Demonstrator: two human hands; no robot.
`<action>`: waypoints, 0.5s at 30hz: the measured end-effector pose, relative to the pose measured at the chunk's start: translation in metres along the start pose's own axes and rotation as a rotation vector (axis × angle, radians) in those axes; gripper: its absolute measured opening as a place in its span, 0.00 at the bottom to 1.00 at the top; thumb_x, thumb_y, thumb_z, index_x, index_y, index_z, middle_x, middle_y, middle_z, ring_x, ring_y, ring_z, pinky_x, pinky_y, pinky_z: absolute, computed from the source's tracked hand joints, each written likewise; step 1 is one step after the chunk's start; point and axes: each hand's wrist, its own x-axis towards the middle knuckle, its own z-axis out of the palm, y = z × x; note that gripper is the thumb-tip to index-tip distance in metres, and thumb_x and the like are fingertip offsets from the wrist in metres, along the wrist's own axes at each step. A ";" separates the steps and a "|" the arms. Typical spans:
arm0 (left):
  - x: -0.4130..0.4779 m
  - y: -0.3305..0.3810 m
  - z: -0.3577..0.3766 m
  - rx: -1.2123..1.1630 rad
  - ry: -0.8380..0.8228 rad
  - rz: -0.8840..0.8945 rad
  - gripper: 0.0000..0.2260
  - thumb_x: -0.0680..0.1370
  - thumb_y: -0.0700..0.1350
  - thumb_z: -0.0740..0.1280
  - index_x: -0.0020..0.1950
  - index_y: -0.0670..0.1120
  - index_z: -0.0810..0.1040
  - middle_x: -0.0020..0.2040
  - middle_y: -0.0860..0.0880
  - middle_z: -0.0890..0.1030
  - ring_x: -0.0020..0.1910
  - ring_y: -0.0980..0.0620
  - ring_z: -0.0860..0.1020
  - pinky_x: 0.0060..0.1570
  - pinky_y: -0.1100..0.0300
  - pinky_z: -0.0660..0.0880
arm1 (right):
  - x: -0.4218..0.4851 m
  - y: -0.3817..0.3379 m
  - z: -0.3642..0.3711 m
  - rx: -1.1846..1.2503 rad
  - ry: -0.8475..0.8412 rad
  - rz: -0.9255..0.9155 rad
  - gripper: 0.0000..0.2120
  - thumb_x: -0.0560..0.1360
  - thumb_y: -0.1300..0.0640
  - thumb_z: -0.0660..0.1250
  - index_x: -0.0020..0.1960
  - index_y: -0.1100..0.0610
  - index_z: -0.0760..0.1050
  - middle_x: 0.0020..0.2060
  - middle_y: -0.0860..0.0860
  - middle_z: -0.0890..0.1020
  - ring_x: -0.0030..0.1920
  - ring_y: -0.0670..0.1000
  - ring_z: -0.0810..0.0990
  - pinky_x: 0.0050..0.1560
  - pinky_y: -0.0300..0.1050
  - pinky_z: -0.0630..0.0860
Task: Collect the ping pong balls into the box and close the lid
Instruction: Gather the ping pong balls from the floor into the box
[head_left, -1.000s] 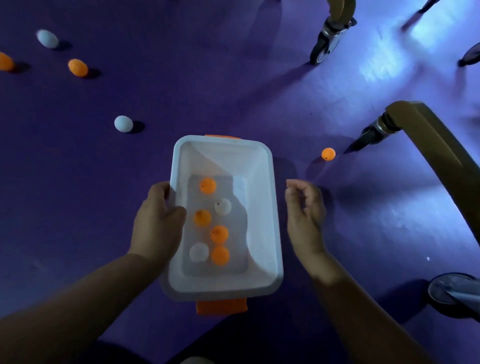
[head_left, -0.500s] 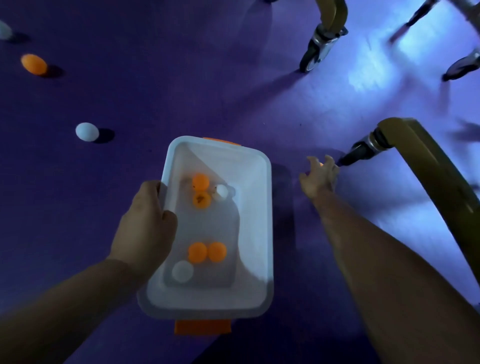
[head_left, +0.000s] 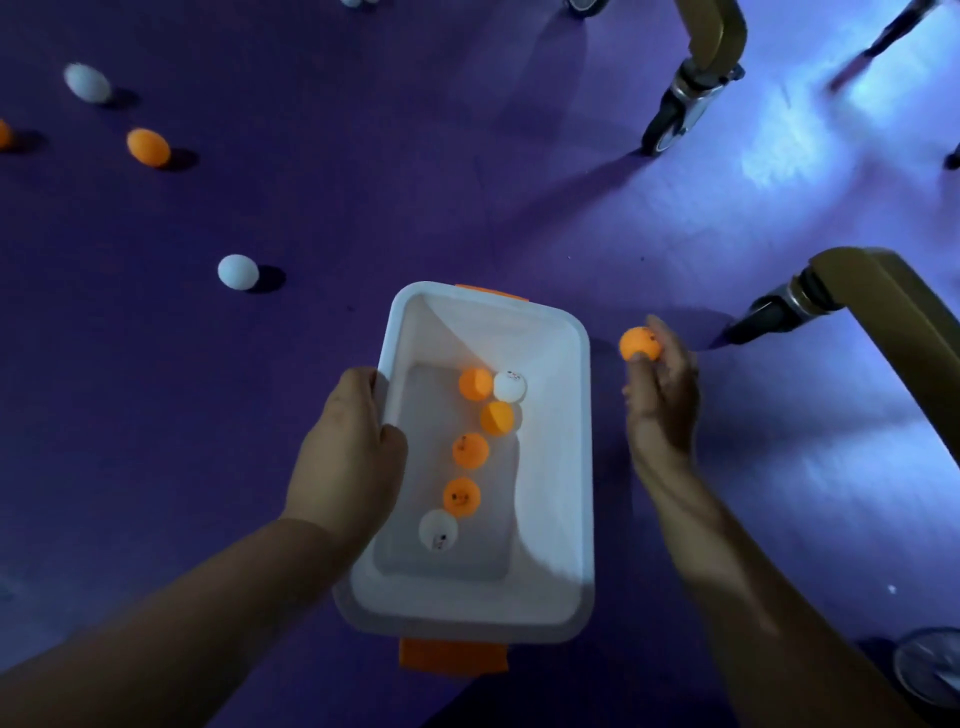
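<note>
The right hand (head_left: 662, 400) is pinching a ball (head_left: 640, 344); the box (head_left: 581, 467) is lying just left of its fingertips (head_left: 655, 326), the left hand (head_left: 345, 457) gripping the rim.

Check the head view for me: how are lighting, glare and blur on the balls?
Head view: dim overall, with glare on the purple floor upper right; the box has its right wall lit, its bottom shadowed; the far white ball and orange ball near the left edge look stretched into ovals; the held ball in the right hand reads sharp.
</note>
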 end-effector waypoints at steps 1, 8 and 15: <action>0.000 0.001 0.000 0.004 -0.002 0.001 0.09 0.76 0.38 0.59 0.51 0.51 0.65 0.42 0.56 0.72 0.38 0.58 0.72 0.30 0.62 0.66 | -0.016 -0.015 -0.003 0.046 -0.039 -0.038 0.21 0.74 0.48 0.59 0.67 0.46 0.71 0.57 0.46 0.74 0.54 0.49 0.79 0.58 0.49 0.76; -0.006 0.003 -0.016 0.017 -0.025 -0.051 0.02 0.76 0.39 0.60 0.46 0.45 0.68 0.38 0.51 0.73 0.35 0.53 0.71 0.30 0.58 0.63 | -0.075 -0.064 -0.013 0.066 -0.218 -0.166 0.17 0.75 0.52 0.60 0.63 0.44 0.72 0.49 0.44 0.73 0.45 0.33 0.72 0.47 0.29 0.70; -0.026 -0.008 -0.071 -0.050 0.072 -0.139 0.01 0.77 0.40 0.59 0.47 0.45 0.68 0.40 0.51 0.74 0.36 0.53 0.72 0.31 0.56 0.67 | -0.096 -0.103 0.011 0.142 -0.297 -0.126 0.20 0.75 0.66 0.59 0.59 0.47 0.75 0.54 0.43 0.74 0.47 0.45 0.77 0.48 0.44 0.77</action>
